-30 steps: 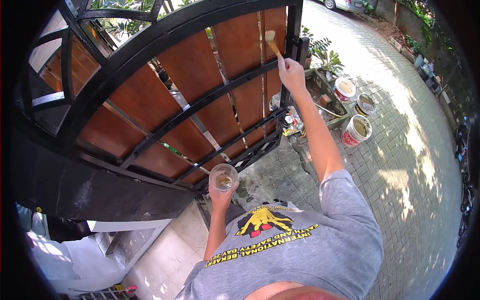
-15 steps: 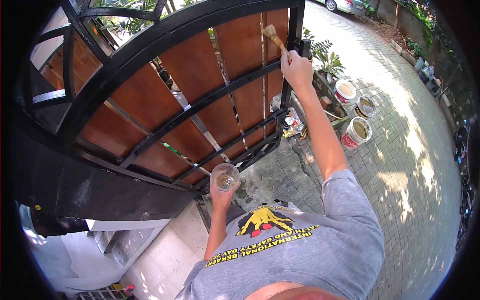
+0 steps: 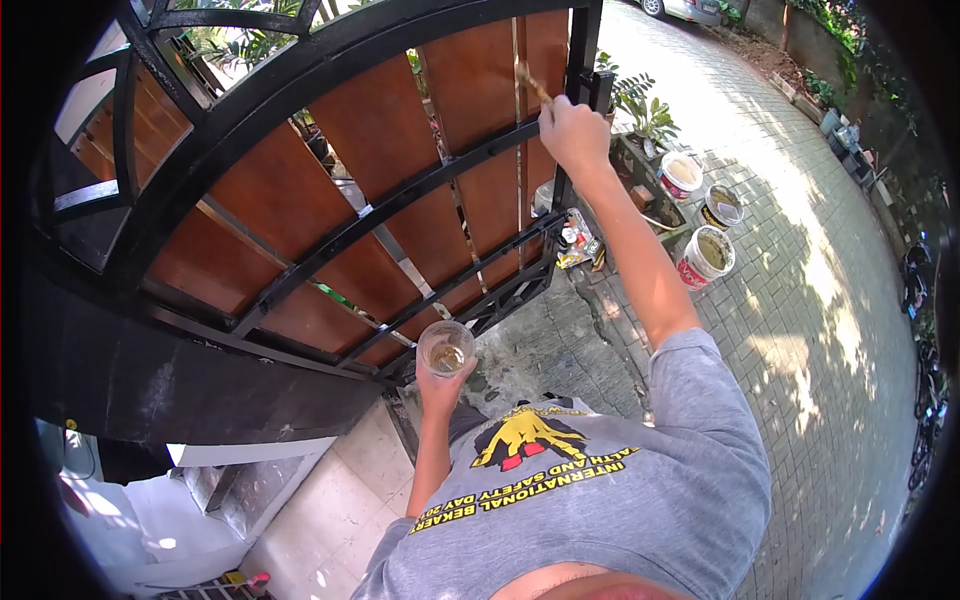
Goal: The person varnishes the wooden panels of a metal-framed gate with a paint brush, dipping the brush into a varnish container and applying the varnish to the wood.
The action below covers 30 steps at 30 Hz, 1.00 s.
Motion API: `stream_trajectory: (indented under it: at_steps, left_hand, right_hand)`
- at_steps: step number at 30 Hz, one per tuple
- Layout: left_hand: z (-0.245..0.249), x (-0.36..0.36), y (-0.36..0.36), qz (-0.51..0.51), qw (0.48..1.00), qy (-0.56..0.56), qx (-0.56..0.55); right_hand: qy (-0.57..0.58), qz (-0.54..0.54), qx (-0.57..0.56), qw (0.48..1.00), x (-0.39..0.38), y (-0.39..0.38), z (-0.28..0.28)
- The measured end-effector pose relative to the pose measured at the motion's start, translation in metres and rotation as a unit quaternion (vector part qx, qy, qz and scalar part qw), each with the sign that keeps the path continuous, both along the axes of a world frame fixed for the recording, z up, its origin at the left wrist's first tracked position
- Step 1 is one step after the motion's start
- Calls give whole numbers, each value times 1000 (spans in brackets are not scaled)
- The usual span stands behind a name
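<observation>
Upper centre of frame: right hand (image 3: 575,133) pinches brush (image 3: 532,83) by handle, bristles toward wooden panels (image 3: 465,85); lower, left hand (image 3: 441,384) wraps clear cup (image 3: 446,348), upright, apparently against spilling.

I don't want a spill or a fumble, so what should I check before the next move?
1. Brush gripped in the right hand: ok.
2. Clear cup held in the left hand, open top up: ok.
3. Something left in the cup: ok, a little shows at the bottom.
4. Bristles touching the wooden panels: cannot tell.
5. Buckets away from both hands: ok.
6. Nearest bucket covered: not ok, its top is open.
</observation>
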<state>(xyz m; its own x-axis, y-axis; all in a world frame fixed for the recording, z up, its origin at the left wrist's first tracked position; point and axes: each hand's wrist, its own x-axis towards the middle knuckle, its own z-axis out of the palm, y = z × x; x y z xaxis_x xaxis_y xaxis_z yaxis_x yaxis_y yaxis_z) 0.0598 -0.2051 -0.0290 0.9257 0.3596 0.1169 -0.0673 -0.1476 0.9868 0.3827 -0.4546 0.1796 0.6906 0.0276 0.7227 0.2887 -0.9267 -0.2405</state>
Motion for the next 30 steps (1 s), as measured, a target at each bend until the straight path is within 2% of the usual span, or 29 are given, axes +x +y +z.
stream_trajectory:
  at_steps: [2,5,9,12,16,17,19,21,25,27,29,30]
  left_hand:
    - [-8,2,3,0,1000,-15,9]
    - [-11,-4,6,14,1000,-3,-5]
    - [-20,-8,11,33,999,13,18]
    - [-16,-4,9,23,1000,5,9]
    - [-10,-2,5,10,1000,-1,-4]
    - [-8,-4,4,10,1000,-3,6]
    - [-9,-1,4,10,1000,-7,12]
    - [-12,-4,5,4,1000,-4,9]
    - [-10,-3,6,8,1000,-5,9]
    - [-11,-3,8,10,1000,-9,8]
    - [-7,-6,7,13,1000,3,1]
    - [-6,-6,7,14,1000,8,-2]
  right_hand:
    - [61,12,-30,998,-5,3,-12]
    - [91,-10,8,996,-20,-3,-2]
    - [-13,-38,152,988,-12,-17,43]
    - [-42,42,240,969,16,-29,51]
    - [42,189,264,945,57,-32,-5]
    - [16,157,246,956,57,-32,-12]
    - [17,107,286,952,59,-35,-11]
    - [20,94,302,948,64,-34,-2]
    - [-22,148,244,958,61,-27,12]
    - [-4,78,307,949,76,-39,16]
    - [62,31,309,948,82,-50,21]
    - [17,44,287,957,80,-46,19]
